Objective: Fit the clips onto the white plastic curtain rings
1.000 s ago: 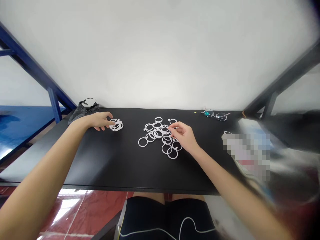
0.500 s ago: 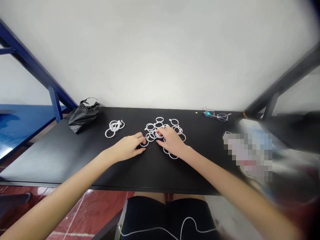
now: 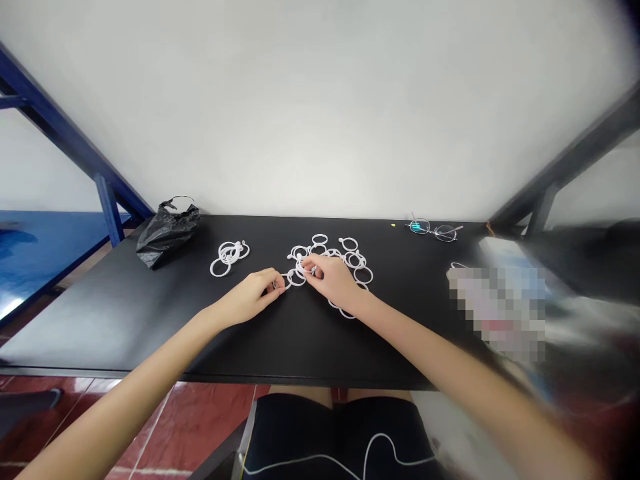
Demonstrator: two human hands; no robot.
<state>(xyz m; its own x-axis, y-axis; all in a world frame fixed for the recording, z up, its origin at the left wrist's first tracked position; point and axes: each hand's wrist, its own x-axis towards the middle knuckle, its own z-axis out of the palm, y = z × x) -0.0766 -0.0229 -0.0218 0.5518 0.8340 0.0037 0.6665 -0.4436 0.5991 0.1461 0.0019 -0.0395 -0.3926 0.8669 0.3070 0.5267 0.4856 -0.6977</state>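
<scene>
White plastic shows between the fingertips of both hands. The left hand (image 3: 250, 299) is curled nearly closed, with thumb and forefinger tips meeting on an edge ring (image 3: 287, 281) at the near-left fringe of the pile. Its other fingers are tucked in low over the table (image 3: 150, 320). The right hand (image 3: 334, 281) makes a tight pinch as well, with thumb and forefinger closed on a second ring (image 3: 299, 264) just beyond the first. Whether the two rings are hooked together is too small to tell.

Around the right hand spreads the main pile of rings (image 3: 356, 260). They are loose white hoops, some overlapping, and a couple peek out beside the wrist on the near side. Well apart to the left lies a small cluster of rings (image 3: 229, 255), heaped on one another.

Farther out, a crumpled black bag (image 3: 167, 230) sits near the table's far-left corner, close to a blue metal frame (image 3: 107, 207). A pair of spectacles (image 3: 433, 231) rests by the far edge on the right, against the pale wall (image 3: 320, 120). A blurred-out item (image 3: 495, 310) lies on the table's right end. Below the near edge, dark shorts (image 3: 300, 433) and a thin white cord (image 3: 370, 445) are visible.
</scene>
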